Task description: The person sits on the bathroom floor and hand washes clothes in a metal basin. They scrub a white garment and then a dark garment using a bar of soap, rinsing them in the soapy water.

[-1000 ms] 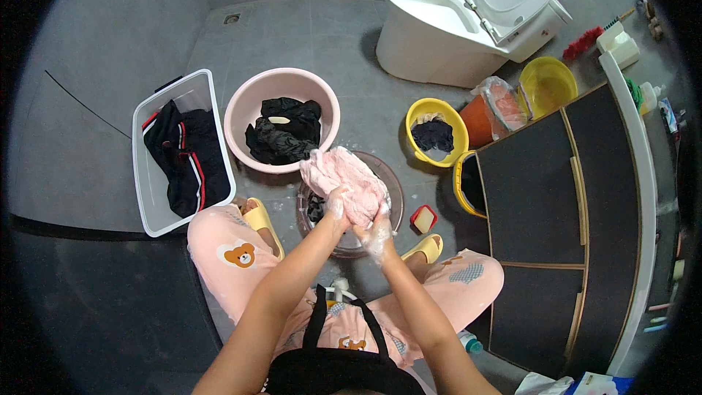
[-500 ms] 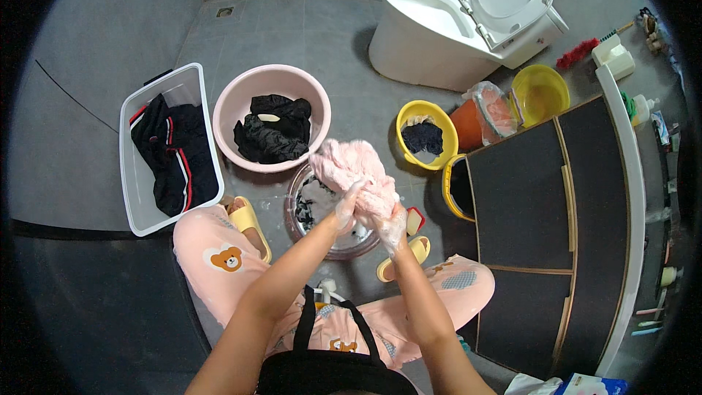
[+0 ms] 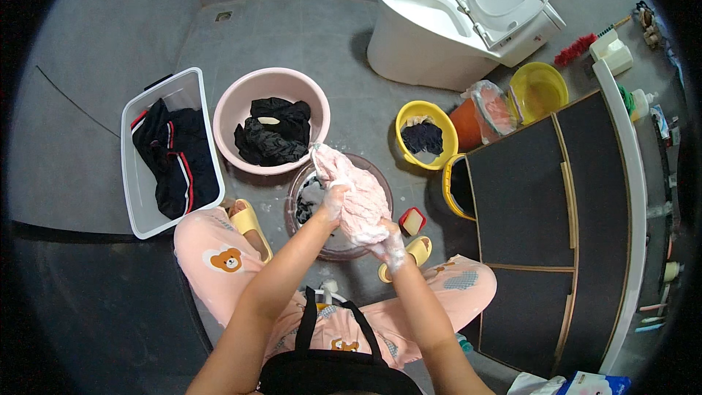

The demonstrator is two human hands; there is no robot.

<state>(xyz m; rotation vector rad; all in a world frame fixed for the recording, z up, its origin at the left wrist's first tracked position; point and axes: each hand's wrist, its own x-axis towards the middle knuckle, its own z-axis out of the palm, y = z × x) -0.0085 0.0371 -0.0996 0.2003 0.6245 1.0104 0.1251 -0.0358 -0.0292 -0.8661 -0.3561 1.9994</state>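
Observation:
A wet, bunched pink garment (image 3: 355,194) hangs above a clear round basin (image 3: 380,172) between my knees. My left hand (image 3: 335,202) is closed round its left side. Lower on the right, my right hand (image 3: 389,243) grips the other end, with white suds on the fingers and wrist. Below the garment, suds and dark-and-white cloth (image 3: 307,205) show in the basin; much of its inside is hidden by my hands and the garment. A bar of soap in a red dish (image 3: 412,221) lies on the floor right of the basin.
A pink basin (image 3: 227,139) with black clothes stands beyond the clear one, beside a white tub (image 3: 131,197) of dark clothing. To the right are a yellow bucket (image 3: 401,148) with cloth, a dark cabinet (image 3: 519,205) and, farther off, a toilet (image 3: 431,51).
The pink garment is less bunched and tilts lengthwise now. My left hand has moved up and left along it, and my right hand slightly down, so they are farther apart.

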